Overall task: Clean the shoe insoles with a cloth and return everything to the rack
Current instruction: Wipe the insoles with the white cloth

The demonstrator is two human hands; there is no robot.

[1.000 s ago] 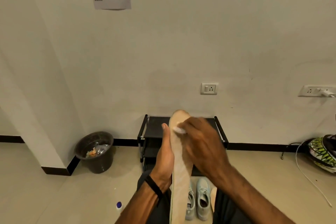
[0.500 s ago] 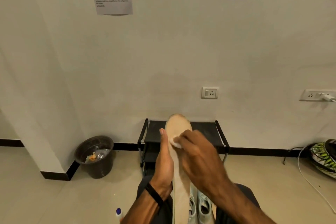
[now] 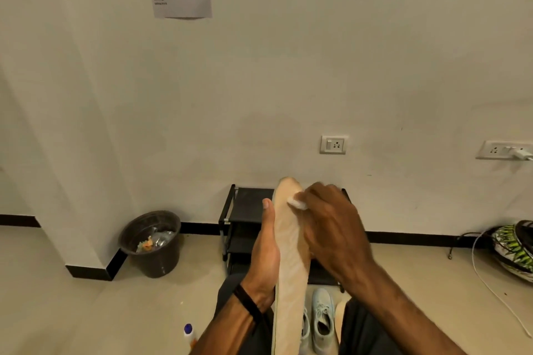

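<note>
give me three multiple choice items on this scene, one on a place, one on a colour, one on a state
1. Where is the bin?
A. on the floor left of the rack
B. on the rack
C. right of the helmet

2. What colour are the shoes on the floor?
A. black
B. red
C. pale, whitish

3. What is the right hand doing?
A. hanging idle
B. pressing a white cloth on the insole
C. gripping a shoe

A: it stands by the wall corner. C: light uppers and laces. B: the cloth shows under its fingers while the left hand holds the insole.
</note>
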